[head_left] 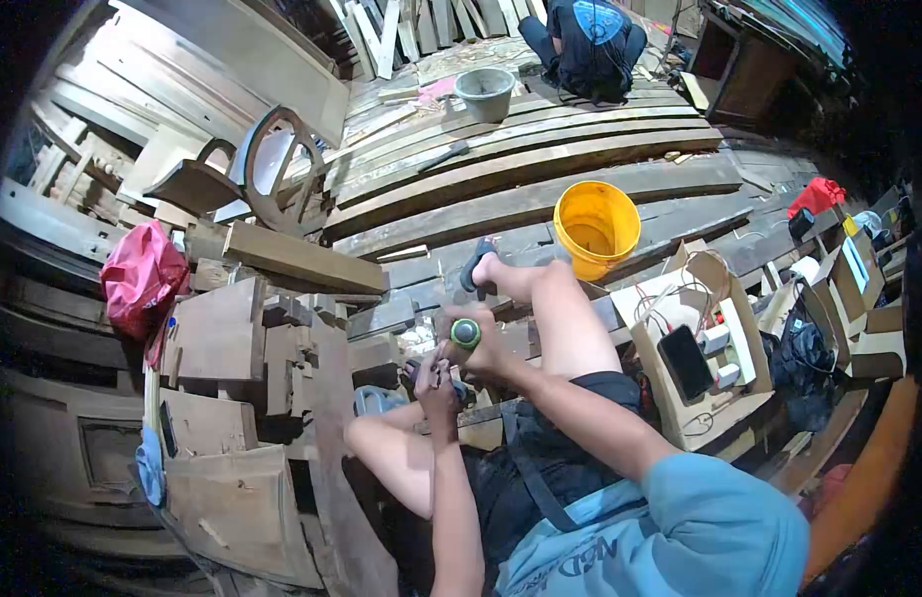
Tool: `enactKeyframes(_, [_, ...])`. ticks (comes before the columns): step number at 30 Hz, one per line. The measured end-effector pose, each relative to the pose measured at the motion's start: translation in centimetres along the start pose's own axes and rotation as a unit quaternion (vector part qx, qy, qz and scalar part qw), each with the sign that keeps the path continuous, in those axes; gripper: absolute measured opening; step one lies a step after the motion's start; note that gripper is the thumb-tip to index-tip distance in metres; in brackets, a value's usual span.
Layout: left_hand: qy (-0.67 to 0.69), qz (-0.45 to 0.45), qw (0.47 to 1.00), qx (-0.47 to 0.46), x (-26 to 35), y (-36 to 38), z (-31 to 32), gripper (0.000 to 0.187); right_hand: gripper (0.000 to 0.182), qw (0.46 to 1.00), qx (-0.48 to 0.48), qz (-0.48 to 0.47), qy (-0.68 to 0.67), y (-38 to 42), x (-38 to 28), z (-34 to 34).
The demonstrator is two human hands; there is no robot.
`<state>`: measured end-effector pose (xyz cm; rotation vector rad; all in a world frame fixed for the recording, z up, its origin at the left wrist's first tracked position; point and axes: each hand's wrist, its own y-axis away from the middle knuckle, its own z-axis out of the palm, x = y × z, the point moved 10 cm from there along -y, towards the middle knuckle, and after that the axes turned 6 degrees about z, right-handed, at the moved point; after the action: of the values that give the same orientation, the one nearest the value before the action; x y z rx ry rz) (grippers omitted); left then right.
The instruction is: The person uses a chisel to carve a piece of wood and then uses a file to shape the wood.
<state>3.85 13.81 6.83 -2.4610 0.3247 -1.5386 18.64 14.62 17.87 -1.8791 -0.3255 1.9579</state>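
"Two hands, close together. Doing what, exactly?"

"Right hand (489, 348) wrapped round a green-ringed tool handle (466, 332), no gap to see. Left hand (438, 391) just below, fingers curled in; impossible to tell from here whether around anything."

"Any advice on handling?"

"Judging by the pose, hold the handle firmly and squarely, without squeezing to the point of strain. Aim any push clear of the left fingers and the left knee (373, 438). Settle the grip before bearing down, and favour short, measured moves over one hard shove."

"And the look of that handle?"

"Round at the butt, bright green ring around a dark greyish centre, turned nearly end-on to the camera. Rest of the tool hidden or lost in blur."

"Whereabouts?"

"Between the left knee and the right knee (557, 276), nearer the body than the yellow bucket (592, 266)."
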Motion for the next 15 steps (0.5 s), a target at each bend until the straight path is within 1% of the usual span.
enactKeyframes(1, [0.002, 0.001, 1.000, -0.006, 0.2, 0.0, 0.2, 0.025, 0.028, 1.000, -0.001, 0.001, 0.000, -0.1, 0.1, 0.0])
enactKeyframes(3, [-0.017, 0.011, 1.000, -0.020, 0.2, -0.1, 0.3, 0.025, 0.028, 0.999, 0.008, -0.035, 0.028, 0.0, -0.3, -0.1])
enactKeyframes(5, [-0.036, 0.024, 0.998, -0.034, 0.4, -0.2, 0.6, 0.025, 0.029, 0.999, 0.002, -0.032, 0.031, 0.2, -0.1, 0.0])
enactKeyframes(8, [-0.003, 0.027, 0.999, -0.016, 1.1, -0.3, 0.4, 0.025, 0.030, 1.000, 0.010, -0.012, 0.019, 0.1, -0.4, 0.0])
enactKeyframes(9, [0.087, -0.017, 0.996, 0.014, 0.4, -0.2, 0.4, 0.026, 0.030, 0.999, 0.009, -0.017, 0.027, 0.1, -0.4, 0.0])
enactKeyframes(10, [0.176, -0.061, 0.981, 0.043, -0.4, 0.0, 0.5, 0.026, 0.030, 0.999, 0.008, -0.021, 0.035, 0.1, -0.5, -0.1])
enactKeyframes(11, [0.176, -0.061, 0.981, 0.043, -0.4, 0.0, 0.6, 0.026, 0.030, 0.999, 0.008, -0.022, 0.036, 0.1, -0.1, -0.2])
enactKeyframes(13, [0.224, -0.179, 0.958, 0.015, -3.3, 0.6, 2.4, 0.028, 0.030, 0.999, 0.021, -0.038, 0.015, 0.2, 0.3, -0.7])
enactKeyframes(14, [0.276, -0.139, 0.951, 0.026, -3.1, 0.3, 2.8, 0.027, 0.032, 0.999, 0.027, -0.031, 0.023, 0.3, 0.8, -1.0])
enactKeyframes(15, [0.277, -0.139, 0.950, 0.025, -3.3, 0.2, 2.8, 0.027, 0.032, 0.999, 0.027, -0.031, 0.024, 0.2, 0.1, -1.2])
